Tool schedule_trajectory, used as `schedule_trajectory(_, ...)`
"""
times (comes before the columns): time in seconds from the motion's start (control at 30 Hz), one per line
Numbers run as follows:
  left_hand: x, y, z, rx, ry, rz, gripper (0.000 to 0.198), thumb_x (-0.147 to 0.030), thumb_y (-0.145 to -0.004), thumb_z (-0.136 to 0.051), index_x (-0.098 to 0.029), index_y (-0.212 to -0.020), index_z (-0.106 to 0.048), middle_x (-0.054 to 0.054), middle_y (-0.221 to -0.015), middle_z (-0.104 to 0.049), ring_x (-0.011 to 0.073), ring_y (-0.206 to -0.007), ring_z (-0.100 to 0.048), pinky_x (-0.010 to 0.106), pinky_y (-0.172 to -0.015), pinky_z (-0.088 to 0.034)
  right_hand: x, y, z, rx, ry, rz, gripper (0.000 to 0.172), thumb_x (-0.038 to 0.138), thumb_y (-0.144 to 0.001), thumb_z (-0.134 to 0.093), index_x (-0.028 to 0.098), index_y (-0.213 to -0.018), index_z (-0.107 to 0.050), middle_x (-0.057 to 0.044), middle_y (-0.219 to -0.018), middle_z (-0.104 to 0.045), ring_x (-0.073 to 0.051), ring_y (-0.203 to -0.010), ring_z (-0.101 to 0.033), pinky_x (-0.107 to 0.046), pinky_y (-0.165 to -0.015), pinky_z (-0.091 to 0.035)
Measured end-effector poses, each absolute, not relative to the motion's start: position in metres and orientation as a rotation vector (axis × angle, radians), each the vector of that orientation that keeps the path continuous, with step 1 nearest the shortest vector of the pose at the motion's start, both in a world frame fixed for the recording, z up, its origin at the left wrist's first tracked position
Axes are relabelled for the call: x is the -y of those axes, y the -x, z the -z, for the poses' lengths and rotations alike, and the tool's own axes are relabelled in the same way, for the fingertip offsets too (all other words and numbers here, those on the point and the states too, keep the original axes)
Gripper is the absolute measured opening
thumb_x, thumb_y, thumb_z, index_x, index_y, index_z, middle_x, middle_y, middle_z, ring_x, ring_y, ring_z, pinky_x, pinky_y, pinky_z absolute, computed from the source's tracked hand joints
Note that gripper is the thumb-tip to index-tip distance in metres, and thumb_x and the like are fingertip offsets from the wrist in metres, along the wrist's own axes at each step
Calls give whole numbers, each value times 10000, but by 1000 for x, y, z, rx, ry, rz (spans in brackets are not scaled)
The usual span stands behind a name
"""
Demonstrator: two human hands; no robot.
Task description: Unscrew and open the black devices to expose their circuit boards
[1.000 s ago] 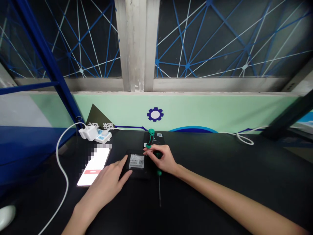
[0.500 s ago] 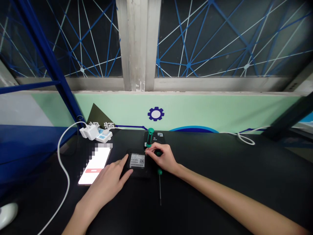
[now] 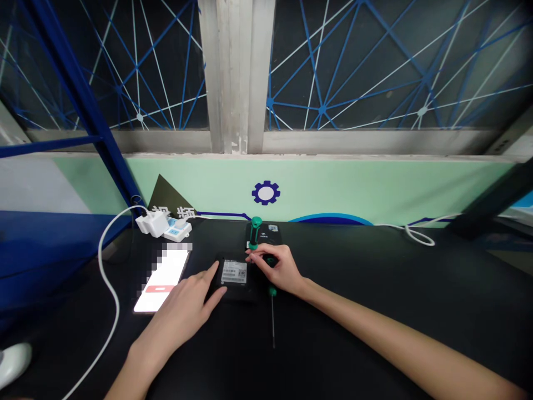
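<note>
A small black device (image 3: 239,289) with a white label lies on the dark table. My left hand (image 3: 183,314) rests flat at its left edge, with the index finger and thumb spread and touching the casing. My right hand (image 3: 278,270) is at the device's far right corner, its fingertips pinched on the lower part of an upright green-handled screwdriver (image 3: 255,230) whose tip meets the device. A second thin screwdriver (image 3: 272,322) lies flat on the table, partly under my right hand.
A lit phone (image 3: 161,282) lies left of the device. Behind it are a white charger (image 3: 152,223) and a power strip (image 3: 177,229), with a white cable (image 3: 109,289) looping toward me. Another black box (image 3: 270,234) sits behind the screwdriver. A white object (image 3: 12,361) lies at the bottom left.
Both hands and the upright screwdriver keep their places. Only the view shifts slightly.
</note>
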State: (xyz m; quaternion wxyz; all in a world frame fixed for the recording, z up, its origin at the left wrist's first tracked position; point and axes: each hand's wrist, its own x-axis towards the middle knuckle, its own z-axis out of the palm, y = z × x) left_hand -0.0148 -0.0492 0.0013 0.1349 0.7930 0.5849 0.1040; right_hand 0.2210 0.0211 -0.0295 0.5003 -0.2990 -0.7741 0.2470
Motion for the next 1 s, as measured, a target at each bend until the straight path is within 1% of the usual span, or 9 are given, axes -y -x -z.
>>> schedule_trajectory(0.1,49,15,-2,-1702,-2310,-314,639,-525,-986,-341,-172,-1517,-375,107,-990,-713,284,-966,-679,343,-786,-498,-22,-221,30,1862,720,-605,203,323,-947,-602,195,-831,-711,-54,-796,-775,-211,-785,-748,-306,-749,-589)
schedule_trajectory(0.2,50,14,-3,-1707,-2307,-313,643,-531,-986,-332,-166,-1513,-385,105,-965,-715,287,-958,-682,341,-771,-500,-23,-220,31,1849,729,-597,172,316,-930,-626,194,-841,-706,-54,-788,-770,-199,-730,-737,-295,-695,-581)
schedule_trajectory(0.33,50,14,-4,-1711,-2291,-271,652,-532,-990,-331,-167,-1530,-351,120,-1035,-709,293,-983,-676,351,-787,-500,-23,-219,33,1830,756,-565,161,326,-905,-660,188,-834,-703,-43,-749,-753,-177,-653,-705,-279,-635,-558)
schedule_trajectory(0.53,50,15,-1,-1711,-2283,-276,643,-532,-991,-329,-185,-1532,-345,127,-1147,-692,290,-1033,-666,357,-825,-502,-24,-219,32,1810,770,-555,216,377,-893,-673,178,-810,-692,-41,-722,-737,-163,-622,-689,-263,-602,-548)
schedule_trajectory(0.67,50,15,-2,-1704,-2297,-285,625,-522,-991,-337,-200,-1526,-358,119,-1134,-697,284,-1016,-676,344,-812,-507,-22,-218,30,1803,779,-539,234,386,-880,-687,170,-790,-673,-34,-694,-717,-157,-606,-679,-249,-585,-539)
schedule_trajectory(0.73,50,14,-4,-1711,-2293,-278,626,-520,-991,-338,-197,-1527,-358,115,-1088,-706,286,-1003,-678,345,-809,-507,-21,-218,29,1805,771,-540,213,369,-887,-677,166,-826,-684,-38,-711,-722,-159,-613,-678,-251,-594,-543)
schedule_trajectory(0.83,50,14,-4,-1720,-2293,-284,634,-521,-989,-343,-183,-1525,-362,114,-1060,-711,291,-1005,-678,346,-807,-505,-20,-219,28,1834,753,-559,197,338,-921,-627,167,-874,-714,-56,-775,-756,-175,-658,-701,-271,-652,-565)
schedule_trajectory(0.93,50,15,-1,-1718,-2308,-307,637,-529,-987,-346,-182,-1520,-372,116,-1079,-710,286,-1011,-677,340,-817,-501,-20,-220,28,1852,734,-585,207,314,-942,-593,174,-856,-720,-63,-800,-775,-190,-698,-721,-287,-694,-575)
schedule_trajectory(1.0,49,15,0,-1716,-2314,-307,637,-534,-988,-344,-186,-1521,-370,113,-1077,-711,283,-1002,-680,336,-814,-501,-20,-220,28,1852,735,-591,204,304,-940,-597,175,-832,-713,-57,-778,-770,-185,-681,-715,-282,-683,-568)
